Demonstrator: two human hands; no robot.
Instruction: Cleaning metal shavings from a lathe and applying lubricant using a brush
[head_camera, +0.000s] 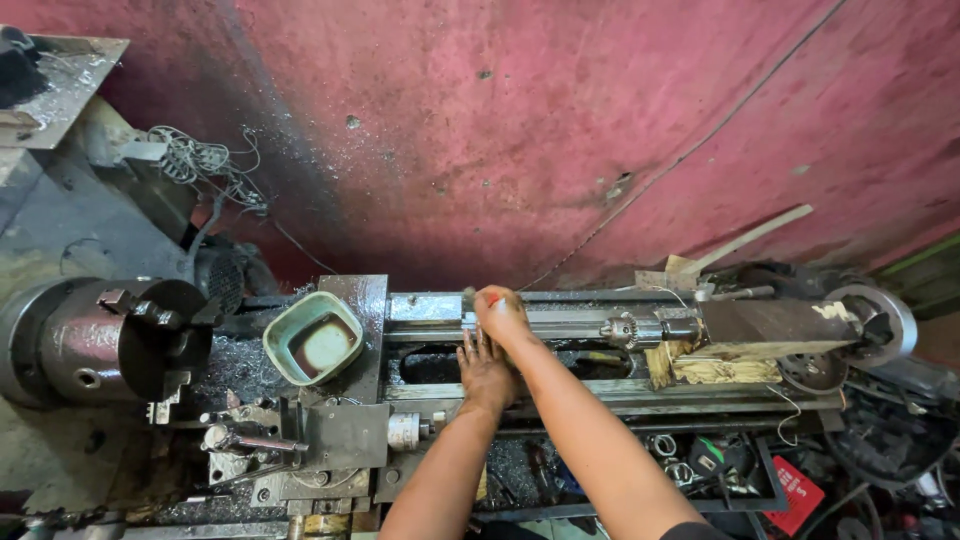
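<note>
On lathe bed (620, 395), L hand (486, 372) flat, fingers spread, R hand (502, 315) gripping red-tipped tool (490, 299).

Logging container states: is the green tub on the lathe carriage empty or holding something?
Holding something: the green tub sits upright with dark brownish liquid pooled across its bottom.

metal workshop (grimy lathe (450, 380))

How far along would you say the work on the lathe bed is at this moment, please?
Done: nothing is clamped in the chuck, and a green tub of dark liquid sits on the carriage. In hand: the right hand grips something small with a red-orange part on the bed ways, and the left hand rests flat beside it. Left: swarf and grime cover the lathe.
</note>
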